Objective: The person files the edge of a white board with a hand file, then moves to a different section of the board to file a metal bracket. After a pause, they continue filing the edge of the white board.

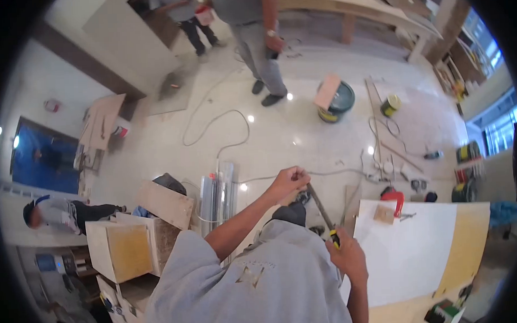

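Observation:
My left hand (289, 181) is closed around the far end of a dark narrow strip (320, 208), held out in front of me above the floor. My right hand (347, 258) grips a yellow and black tool (334, 236) at the strip's near end; it looks like a tape measure with its blade pulled out. The strip runs slanted between the two hands. My grey shirt (262, 281) fills the bottom of the view. Just right of my right hand lies a large white board (415, 253).
A small wood block (384, 214) and a red tool (393, 199) sit at the board's far edge. Open wooden boxes (130, 245) stand to my left. Cables (217, 126), a bucket (339, 99) and a yellow can (390, 104) lie on the floor. Two people (254, 36) stand beyond; another person (61, 214) is at far left.

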The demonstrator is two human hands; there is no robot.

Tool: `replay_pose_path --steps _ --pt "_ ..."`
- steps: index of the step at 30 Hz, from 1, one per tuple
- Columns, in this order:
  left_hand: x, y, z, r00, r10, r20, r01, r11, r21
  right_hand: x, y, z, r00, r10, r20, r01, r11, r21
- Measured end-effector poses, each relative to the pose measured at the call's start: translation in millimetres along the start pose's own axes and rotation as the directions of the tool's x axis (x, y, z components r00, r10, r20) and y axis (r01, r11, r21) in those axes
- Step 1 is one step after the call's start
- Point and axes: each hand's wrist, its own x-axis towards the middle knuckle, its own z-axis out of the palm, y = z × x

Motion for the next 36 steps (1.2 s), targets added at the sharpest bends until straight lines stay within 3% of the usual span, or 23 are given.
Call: replay_pose_path --steps 4,7,10,13,16,19,22,24,26,27,28,29,30,31,32,35,36 --pt "-36.7 3.8 -25.0 0.99 0.038 -0.136 -0.03 0.998 0.059 -1.2 -7.7 -0.7 0.996 -0.09 -0.002 0.09 0.988 0.123" --pt "-38.7 -3.6 -35.4 0.985 0.116 -0.126 -0.094 0.981 0.17 8.8 0.7 12.2 0.984 -0.171 -0.055 0.177 0.976 0.126" --pt "-39.1 23.3 -28.7 0.968 0.101 -0.228 -0.028 0.953 0.302 11.3 -9.4 13.9 0.996 -0.088 -0.034 0.092 0.984 0.155" --pt "-14.3 1.1 -44.0 0.922 0.29 -0.256 -0.159 0.888 0.432 15.4 -16.7 27.5 0.998 0.001 -0.069 0.007 0.992 0.126" --pt "1.5 10.9 -64.3 0.951 0.237 -0.198 -0.142 0.906 0.399 38.3 3.6 71.9 0.991 0.101 -0.093 -0.098 0.995 0.032" --pt "12.1 27.6 -84.8 0.962 0.239 -0.131 -0.126 0.818 0.562 50.8 -13.5 82.3 0.974 0.216 -0.065 -0.215 0.976 0.021" --pt "30.5 35.9 -118.0 0.996 0.085 -0.023 -0.062 0.857 0.511 69.9 -32.4 100.8 0.968 0.176 -0.177 -0.181 0.983 -0.017" --pt "58.4 -8.4 -155.4 0.991 0.098 0.086 -0.13 0.809 0.573 97.9 -36.7 132.7 0.957 0.129 -0.259 -0.116 0.991 0.066" --pt "68.0 -8.3 -178.4 0.98 0.025 0.197 -0.148 0.755 0.639 110.6 -83.3 110.9 0.969 0.142 -0.2 -0.101 0.974 0.205" --pt "82.7 -30.4 -200.6 0.959 -0.033 0.283 -0.171 0.728 0.664 115.1 -93.4 119.3 0.931 0.075 -0.357 0.032 0.958 0.284" --pt "77.6 -6.0 -192.2 0.955 -0.099 0.28 -0.156 0.634 0.757 116.2 -112.1 103.8 0.964 0.165 -0.208 -0.083 0.931 0.354" --pt "85.6 -11.9 -202.6 0.906 -0.132 0.402 -0.236 0.631 0.739 115.9 -120.6 106.6 0.954 0.162 -0.251 -0.053 0.919 0.391" --pt "99.0 -28.2 -214.9 0.847 -0.131 0.516 -0.382 0.526 0.76 115.8 -124.1 117.6 0.913 0.172 -0.37 0.015 0.892 0.452" --pt "109.1 -32.0 -219.6 0.756 -0.268 0.597 -0.453 0.443 0.774 105.9 -133.6 116.3 0.894 0.28 -0.351 -0.063 0.852 0.519" --pt "116.1 -31.9 -213.9 0.678 -0.379 0.629 -0.524 0.35 0.776 92.7 -140.8 114.7 0.878 0.345 -0.331 -0.104 0.813 0.572" --pt "131.1 -14.8 -180.5 0.547 -0.634 0.547 -0.489 0.289 0.823 76.0 -135.7 137.8 0.806 0.534 -0.254 -0.294 0.734 0.612" --pt "141.0 -13.4 -171.0 0.525 -0.606 0.598 -0.554 0.291 0.78 69.9 -132.2 146.3 0.768 0.577 -0.277 -0.327 0.725 0.606"
